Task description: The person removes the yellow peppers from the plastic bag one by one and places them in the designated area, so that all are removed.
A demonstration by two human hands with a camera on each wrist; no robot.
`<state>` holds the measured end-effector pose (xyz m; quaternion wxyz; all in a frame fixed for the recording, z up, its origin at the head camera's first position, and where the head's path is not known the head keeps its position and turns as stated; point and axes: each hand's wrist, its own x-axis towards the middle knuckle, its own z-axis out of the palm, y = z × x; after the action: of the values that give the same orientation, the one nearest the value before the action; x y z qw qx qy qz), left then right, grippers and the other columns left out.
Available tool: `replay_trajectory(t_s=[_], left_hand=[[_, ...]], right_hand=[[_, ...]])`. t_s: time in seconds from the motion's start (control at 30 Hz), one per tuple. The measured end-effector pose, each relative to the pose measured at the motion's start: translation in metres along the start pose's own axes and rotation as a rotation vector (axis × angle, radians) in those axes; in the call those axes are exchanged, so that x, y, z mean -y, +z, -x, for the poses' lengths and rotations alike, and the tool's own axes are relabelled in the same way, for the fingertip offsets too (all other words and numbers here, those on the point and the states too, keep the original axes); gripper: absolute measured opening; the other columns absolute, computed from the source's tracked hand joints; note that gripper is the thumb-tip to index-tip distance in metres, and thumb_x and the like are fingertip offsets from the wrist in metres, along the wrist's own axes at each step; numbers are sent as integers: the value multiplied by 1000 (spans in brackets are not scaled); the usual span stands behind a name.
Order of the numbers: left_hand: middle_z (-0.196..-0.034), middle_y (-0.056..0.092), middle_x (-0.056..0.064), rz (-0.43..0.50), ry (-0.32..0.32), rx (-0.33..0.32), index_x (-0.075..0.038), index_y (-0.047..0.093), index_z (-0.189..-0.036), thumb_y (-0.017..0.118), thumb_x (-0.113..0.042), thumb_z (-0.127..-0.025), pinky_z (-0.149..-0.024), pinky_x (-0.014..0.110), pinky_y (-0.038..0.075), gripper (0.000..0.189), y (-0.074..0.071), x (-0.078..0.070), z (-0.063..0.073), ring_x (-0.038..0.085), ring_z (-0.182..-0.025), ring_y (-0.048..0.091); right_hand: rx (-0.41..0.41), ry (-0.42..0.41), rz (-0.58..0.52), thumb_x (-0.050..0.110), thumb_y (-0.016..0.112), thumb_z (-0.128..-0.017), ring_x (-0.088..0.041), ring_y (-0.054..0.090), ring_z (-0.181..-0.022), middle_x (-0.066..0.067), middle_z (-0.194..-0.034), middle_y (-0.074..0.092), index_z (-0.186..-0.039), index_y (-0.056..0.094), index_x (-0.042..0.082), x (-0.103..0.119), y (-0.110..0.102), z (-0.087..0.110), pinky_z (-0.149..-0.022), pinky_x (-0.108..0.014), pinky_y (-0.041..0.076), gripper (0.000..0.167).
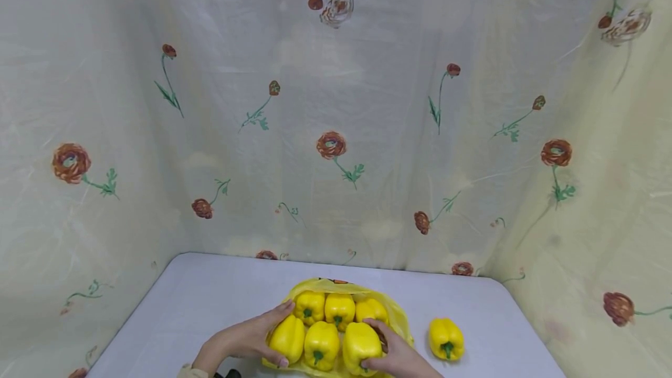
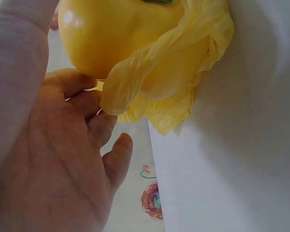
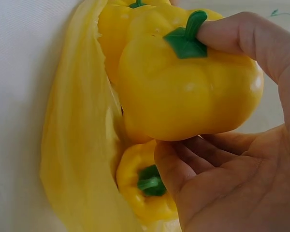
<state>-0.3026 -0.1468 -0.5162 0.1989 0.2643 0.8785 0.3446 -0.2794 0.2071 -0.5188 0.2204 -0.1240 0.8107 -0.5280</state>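
the right hand [image 1: 395, 353] grips the right pepper [image 1: 361, 340], its thumb pressed beside the green stem [image 3: 195, 25] and its fingers round the opposite side. the pepper sits at the right front of the yellow bag [image 1: 402, 321], the stem facing the near edge of the table [image 1: 226, 284]; whether it touches the bag's bottom cannot be told.

the left hand [image 1: 252, 332] holds the left pepper [image 1: 286, 340] at the bag's left front, thumb at the near side and fingers at the far side. in the left wrist view the fingertips meet the pepper's surface, and a crumpled fold of the bag wraps part of it just beside them.

between the two held ones stands the middle pepper [image 1: 322, 343], stem toward the person. behind them, in a row along the bag's far side, are three back peppers [image 1: 339, 309], close together. the bag lies on the table with its mouth spread wide around them, and a dark and orange print shows on its far edge.

the loose pepper [image 1: 446, 337] lies on the table to the right, apart from the bag, stem toward the person. a pale sleeve [image 1: 192, 371] ends at the left wrist. beyond the white table hangs a pale curtain [image 1: 378, 104] with red-brown flowers and green stalks.
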Motion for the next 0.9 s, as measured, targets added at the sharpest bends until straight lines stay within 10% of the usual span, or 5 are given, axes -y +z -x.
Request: replay_trajectory(t_s=[0.9], left_hand=[[-162, 14, 14, -17, 0, 5, -10, 16, -155, 77, -53, -75, -115, 58, 25, 109, 0, 3, -1, 36, -147, 20]], right_hand=[[-88, 21, 108, 34, 81, -77, -32, 52, -121, -23, -144, 43, -149, 30, 7, 11, -17, 10, -99, -53, 47, 92]])
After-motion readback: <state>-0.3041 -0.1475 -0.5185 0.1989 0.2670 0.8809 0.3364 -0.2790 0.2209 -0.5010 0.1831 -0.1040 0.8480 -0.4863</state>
